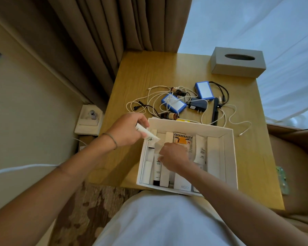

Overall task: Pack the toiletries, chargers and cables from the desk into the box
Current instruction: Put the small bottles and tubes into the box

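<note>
Over box [228,139], left hand [130,129] gripping tube [147,133]

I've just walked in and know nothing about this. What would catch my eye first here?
Two hands over the white box at the desk's near edge: the left hand grips a white tube above its left corner, and the right hand reaches in among upright packets. Behind the box, a tangle of cables with two blue chargers sprawls across the desk. A grey tissue box sits at the far right corner.

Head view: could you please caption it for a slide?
Left hand holds a white tube over the box; cables remain on the desk.
</note>
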`<state>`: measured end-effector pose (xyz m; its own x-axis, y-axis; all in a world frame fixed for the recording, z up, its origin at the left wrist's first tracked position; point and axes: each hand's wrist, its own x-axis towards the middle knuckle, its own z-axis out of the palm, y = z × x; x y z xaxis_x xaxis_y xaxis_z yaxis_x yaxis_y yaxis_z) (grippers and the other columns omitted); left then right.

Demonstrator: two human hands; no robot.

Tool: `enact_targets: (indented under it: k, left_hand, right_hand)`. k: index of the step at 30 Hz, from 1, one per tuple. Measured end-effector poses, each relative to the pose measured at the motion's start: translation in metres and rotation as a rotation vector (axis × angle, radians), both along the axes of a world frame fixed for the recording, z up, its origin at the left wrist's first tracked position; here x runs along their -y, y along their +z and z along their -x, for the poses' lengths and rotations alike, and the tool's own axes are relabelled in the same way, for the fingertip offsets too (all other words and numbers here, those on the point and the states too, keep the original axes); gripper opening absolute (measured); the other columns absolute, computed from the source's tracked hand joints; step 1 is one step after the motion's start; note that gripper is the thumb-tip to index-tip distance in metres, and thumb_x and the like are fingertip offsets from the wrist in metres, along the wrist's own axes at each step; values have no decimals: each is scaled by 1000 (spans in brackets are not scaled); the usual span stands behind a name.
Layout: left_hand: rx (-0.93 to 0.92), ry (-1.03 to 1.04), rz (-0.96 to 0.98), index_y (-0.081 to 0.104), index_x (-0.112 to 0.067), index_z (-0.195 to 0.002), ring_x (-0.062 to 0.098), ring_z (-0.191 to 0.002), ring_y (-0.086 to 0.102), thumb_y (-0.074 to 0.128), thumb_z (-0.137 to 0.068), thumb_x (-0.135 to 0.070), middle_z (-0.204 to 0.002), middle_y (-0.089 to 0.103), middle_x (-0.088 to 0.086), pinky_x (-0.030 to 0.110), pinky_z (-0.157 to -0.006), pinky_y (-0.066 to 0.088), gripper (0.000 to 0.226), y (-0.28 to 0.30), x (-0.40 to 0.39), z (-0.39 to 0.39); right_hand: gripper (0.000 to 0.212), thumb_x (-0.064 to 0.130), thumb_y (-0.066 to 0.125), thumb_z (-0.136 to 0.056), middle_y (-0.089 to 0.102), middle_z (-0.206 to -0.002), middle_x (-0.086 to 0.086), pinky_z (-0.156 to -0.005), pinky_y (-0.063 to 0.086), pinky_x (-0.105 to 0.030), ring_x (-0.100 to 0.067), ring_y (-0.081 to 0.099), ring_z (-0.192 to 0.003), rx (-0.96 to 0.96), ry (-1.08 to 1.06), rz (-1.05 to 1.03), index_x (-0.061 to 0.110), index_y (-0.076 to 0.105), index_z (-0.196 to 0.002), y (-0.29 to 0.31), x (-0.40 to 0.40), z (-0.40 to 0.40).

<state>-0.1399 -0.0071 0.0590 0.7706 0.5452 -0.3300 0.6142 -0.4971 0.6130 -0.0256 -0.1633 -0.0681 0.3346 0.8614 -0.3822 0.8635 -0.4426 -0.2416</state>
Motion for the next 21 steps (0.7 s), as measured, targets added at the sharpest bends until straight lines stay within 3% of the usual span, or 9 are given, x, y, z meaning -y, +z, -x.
enact_targets:
  k: [3, 5, 8, 12, 16, 21]
  left_hand:
    - [-122, -136, -45, 58, -31, -96, 12, -86, 60, 75, -80, -10, -99, 59, -10, 28, -64, 51, 31, 1, 6, -18]
    - [-165, -215, -66, 57, -30, -96, 10, -86, 57, 82, -75, -16, -97, 57, -13, 28, -65, 49, 36, 0, 15, -30]
    - [-273, -352, -77, 62, -27, -95, 15, -92, 57, 86, -73, -20, -104, 60, -6, 30, -74, 50, 33, -7, 31, -49]
    - [-472, -570, -90, 71, -18, -112, 20, -101, 60, 65, -91, -12, -115, 66, 2, 29, -82, 51, 23, -29, 52, -68]
    - [-652, -622, -49, 69, -9, -118, 25, -104, 64, 59, -94, -10, -117, 68, 8, 34, -89, 55, 27, -51, 63, -76]
    - [-747, -613, -64, 71, -7, -114, 27, -106, 66, 65, -92, -16, -117, 70, 11, 39, -94, 56, 25, -76, 67, -73]
  right_hand:
    - [34, 24, 57, -95, 70, -115, -2, -81, 57, -38, -22, 65, -102, -123, -120, -115, 23, 68, -127, 10, 5, -8]
    - [37, 16, 55, -93, 71, -123, -2, -88, 56, -38, -21, 65, -110, -171, -221, -198, 24, 67, -128, 18, 14, -16]
    - [37, 13, 54, -92, 73, -118, -2, -84, 57, -37, -20, 67, -105, -189, -297, -250, 25, 68, -124, 26, 29, -28]
    - [35, 13, 55, -93, 76, -105, 0, -76, 55, -31, -16, 67, -89, -248, -344, -284, 26, 70, -122, 31, 46, -35]
    - [34, 12, 57, -92, 69, -88, 4, -68, 49, -27, -6, 52, -72, -278, -372, -300, 26, 71, -119, 33, 55, -38]
    - [29, 14, 57, -93, 71, -88, 5, -73, 54, -31, -12, 59, -77, -293, -362, -283, 27, 74, -113, 35, 61, -40]
